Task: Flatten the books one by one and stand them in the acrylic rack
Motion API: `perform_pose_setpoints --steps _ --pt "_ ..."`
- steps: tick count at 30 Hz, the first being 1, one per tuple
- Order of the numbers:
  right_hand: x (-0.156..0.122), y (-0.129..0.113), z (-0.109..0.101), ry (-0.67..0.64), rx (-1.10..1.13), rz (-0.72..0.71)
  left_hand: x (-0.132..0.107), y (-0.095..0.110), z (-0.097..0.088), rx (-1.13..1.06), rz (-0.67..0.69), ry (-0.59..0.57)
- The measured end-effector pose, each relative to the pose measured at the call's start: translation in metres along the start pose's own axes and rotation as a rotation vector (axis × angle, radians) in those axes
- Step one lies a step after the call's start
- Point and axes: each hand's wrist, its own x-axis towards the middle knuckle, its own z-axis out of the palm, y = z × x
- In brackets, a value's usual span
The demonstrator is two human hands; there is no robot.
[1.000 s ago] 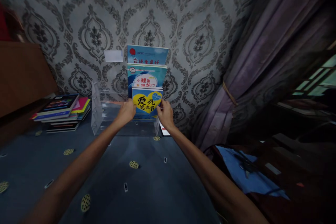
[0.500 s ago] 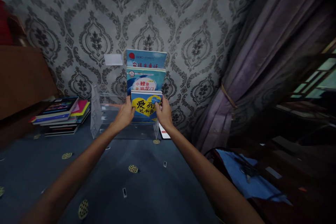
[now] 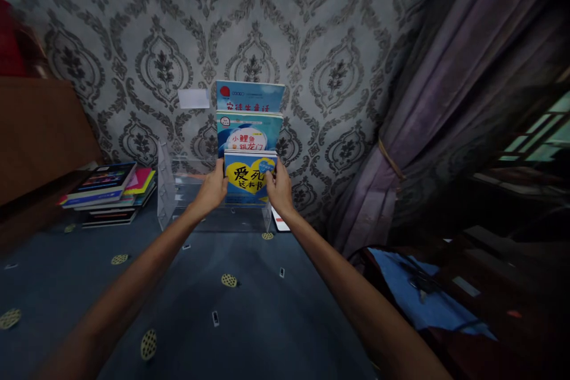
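Observation:
My left hand (image 3: 214, 186) and my right hand (image 3: 280, 186) grip opposite side edges of a blue book with a yellow heart (image 3: 246, 180). The thumbs lie on its front cover, and the other fingers are hidden behind. Another edge shows just behind its top. The book stands upright at the lower front of a clear acrylic tiered rack (image 3: 164, 190). Behind and above it is a teal book with a white oval (image 3: 247, 132), and higher still a light-blue book with red lettering (image 3: 252, 97).
Several stacked books (image 3: 107, 193) lie left of the rack on a dark blue patterned cloth (image 3: 178, 303). A white-edged flat item (image 3: 280, 222) sits by the rack's right end. Patterned wallpaper rises behind. A tied curtain (image 3: 378, 184) and a blue cloth (image 3: 401, 273) are on the right.
The camera view has shifted slightly, so everything appears a little higher and to the right. Both hands keep their hold on the book, which stays at the front of the rack.

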Motion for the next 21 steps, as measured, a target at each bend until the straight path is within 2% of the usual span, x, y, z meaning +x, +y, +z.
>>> perform_pose_setpoints --steps 9,14,17,19,21 --pt "-0.009 0.003 -0.001 -0.027 0.037 -0.016 0.002 -0.004 0.006 0.13 -0.043 0.018" --pt "-0.003 0.007 -0.01 -0.091 0.07 -0.011 0.002 -0.007 0.006 0.14 -0.036 0.022" --pt "-0.003 0.013 -0.016 -0.13 0.115 0.002 0.0 -0.008 0.005 0.17 -0.035 -0.015" --pt "-0.006 0.02 -0.019 -0.131 0.154 0.04 -0.002 -0.008 0.005 0.221 -0.055 -0.056" --pt "-0.013 0.029 -0.021 -0.116 0.213 0.138 -0.004 -0.008 0.005 0.271 -0.081 -0.089"
